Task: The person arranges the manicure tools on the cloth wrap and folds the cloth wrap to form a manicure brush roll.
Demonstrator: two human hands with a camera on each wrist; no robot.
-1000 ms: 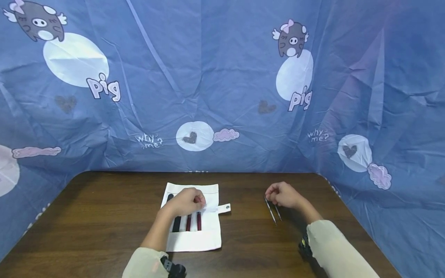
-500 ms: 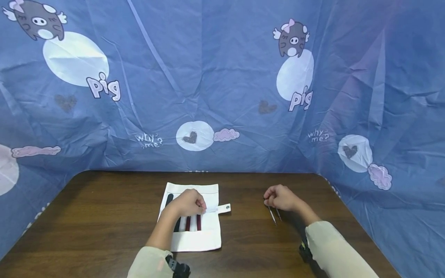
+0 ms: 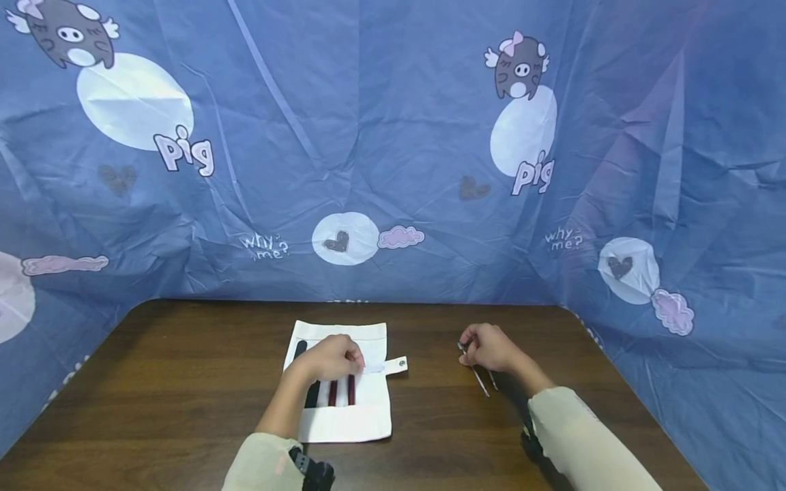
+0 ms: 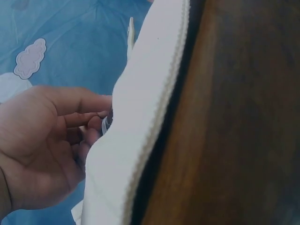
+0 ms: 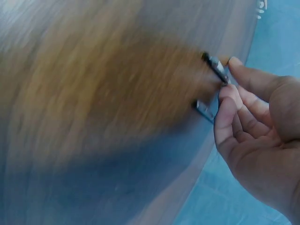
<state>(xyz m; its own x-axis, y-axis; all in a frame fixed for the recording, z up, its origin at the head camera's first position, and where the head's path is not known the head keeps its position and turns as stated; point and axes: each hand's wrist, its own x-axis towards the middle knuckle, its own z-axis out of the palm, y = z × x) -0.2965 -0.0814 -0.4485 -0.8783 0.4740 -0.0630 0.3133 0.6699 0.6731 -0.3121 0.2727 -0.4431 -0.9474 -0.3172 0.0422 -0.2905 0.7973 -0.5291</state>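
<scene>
An unfolded white fabric case [image 3: 346,426] holds several dark and red slim tools [image 3: 351,392]. My left hand [image 3: 325,358] is over its middle, fingertips pinching a pale, partly see-through piece of the case [image 3: 372,369]. In the left wrist view, the fingers of my left hand [image 4: 51,140] curl behind the white case [image 4: 136,112], which hides part of them. My right hand [image 3: 491,349] pinches a thin metal tool [image 3: 481,383]; a second thin one [image 3: 493,380] lies beside it. In the right wrist view, my right hand [image 5: 262,126] has a dark-tipped metal tool [image 5: 215,68] at its fingertips.
A white snap strap [image 3: 396,366] sticks out from the case's right side. The brown wooden table [image 3: 184,382] reaches back to a blue printed cloth [image 3: 417,150] hanging behind it. Dark wrist devices sit by both sleeves.
My right hand has shifted slightly left, and a metal end now shows at the left of its fingers. The left hand has barely moved over the case.
</scene>
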